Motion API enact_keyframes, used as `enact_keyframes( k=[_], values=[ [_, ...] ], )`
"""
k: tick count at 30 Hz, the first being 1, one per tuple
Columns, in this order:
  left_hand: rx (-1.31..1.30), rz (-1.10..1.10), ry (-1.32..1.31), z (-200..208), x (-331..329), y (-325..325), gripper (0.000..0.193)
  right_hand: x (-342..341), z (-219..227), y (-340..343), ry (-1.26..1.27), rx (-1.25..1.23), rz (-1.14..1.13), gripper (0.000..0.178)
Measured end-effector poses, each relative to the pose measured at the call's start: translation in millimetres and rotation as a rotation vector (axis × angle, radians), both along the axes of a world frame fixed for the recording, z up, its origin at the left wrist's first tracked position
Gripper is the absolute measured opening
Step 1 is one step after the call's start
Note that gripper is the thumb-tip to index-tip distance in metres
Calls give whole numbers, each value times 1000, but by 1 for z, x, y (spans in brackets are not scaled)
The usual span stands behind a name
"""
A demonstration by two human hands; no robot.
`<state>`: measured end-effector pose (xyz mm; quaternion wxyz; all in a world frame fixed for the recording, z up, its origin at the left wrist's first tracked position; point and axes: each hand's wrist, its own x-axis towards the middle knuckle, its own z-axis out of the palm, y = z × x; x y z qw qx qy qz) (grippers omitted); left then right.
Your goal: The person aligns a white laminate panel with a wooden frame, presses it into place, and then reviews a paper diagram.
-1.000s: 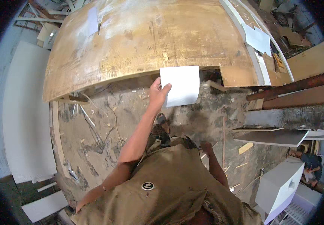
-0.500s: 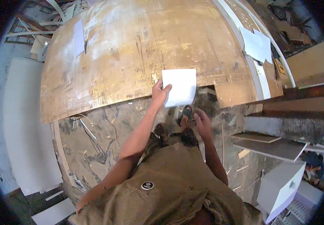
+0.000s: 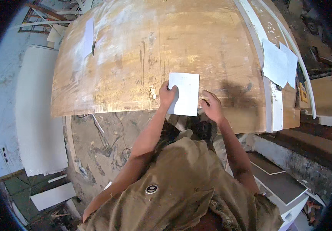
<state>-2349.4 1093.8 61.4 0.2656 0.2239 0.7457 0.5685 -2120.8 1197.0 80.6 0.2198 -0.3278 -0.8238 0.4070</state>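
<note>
My left hand [image 3: 167, 95] grips a small white rectangular sheet [image 3: 186, 94] by its left edge, thumb on the face and fingers behind. Faint marks show near the sheet's upper part. It is held over the front edge of a large worn wooden tabletop [image 3: 127, 57]. Just right of the sheet, apart from it, is my right hand [image 3: 213, 108]. Its fingers are bent together around something small and dark that I cannot make out.
Two pale sheets [image 3: 279, 63] lie at the table's right, near a yellow-handled tool [image 3: 303, 92] and long white strips. A narrow pale piece [image 3: 89, 36] is at the far left. Tall white panels [image 3: 39, 111] lean on the left wall. Dark boards [image 3: 277, 181] are at lower right.
My right hand has risen from below the table edge to beside the sheet. My body and view have shifted right along the table. The left hand keeps its hold on the sheet.
</note>
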Motion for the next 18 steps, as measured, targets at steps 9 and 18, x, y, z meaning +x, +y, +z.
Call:
enact_keyframes(
  k=[9, 18],
  values=[
    [-260, -24, 537, 22, 17, -7, 61, 0, -33, 29, 141, -235, -108, 34],
    [-245, -273, 721, 25, -17, -67, 48, -11, -31, 35, 182, -497, -138, 30]
  ],
)
